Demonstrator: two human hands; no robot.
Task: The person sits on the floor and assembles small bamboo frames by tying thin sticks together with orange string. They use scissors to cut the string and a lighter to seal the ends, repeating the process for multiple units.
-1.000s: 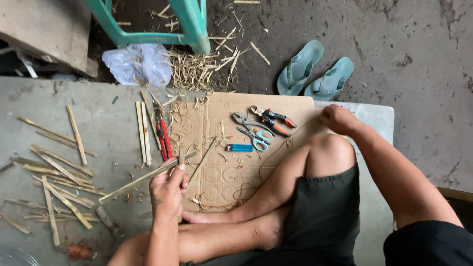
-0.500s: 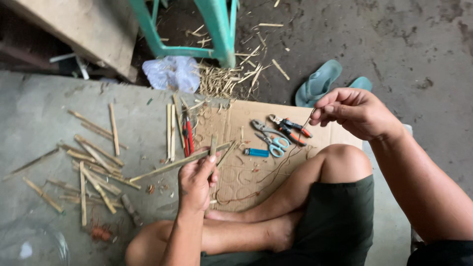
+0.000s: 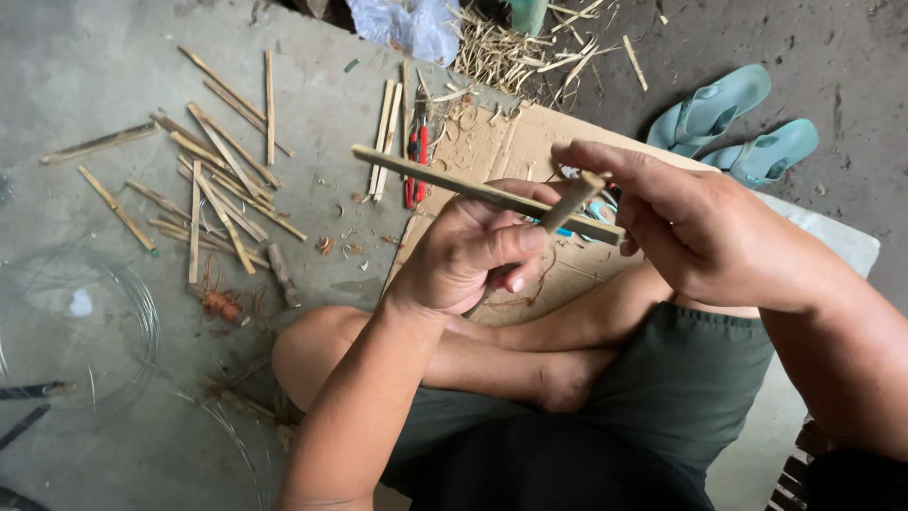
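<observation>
My left hand [image 3: 473,248] grips a long flat bamboo strip [image 3: 445,180] that runs from upper left to the right, raised above my crossed legs. My right hand [image 3: 690,222] pinches a short bamboo stick [image 3: 570,202] and holds it across the strip near the strip's right end. Both hands are close together, in front of a sheet of brown cardboard [image 3: 511,142] lying on the concrete floor.
Several loose bamboo sticks [image 3: 222,180] lie scattered on the floor at left. Red-handled pliers [image 3: 416,166] and two pale strips [image 3: 383,137] rest by the cardboard's edge. Teal sandals [image 3: 738,118] sit at upper right, shavings [image 3: 511,52] at top, wire coils [image 3: 85,331] at lower left.
Both hands came up and together toward the camera. My right hand brought a short stick from the tools on the cardboard to the long strip that my left hand lifted off the floor.
</observation>
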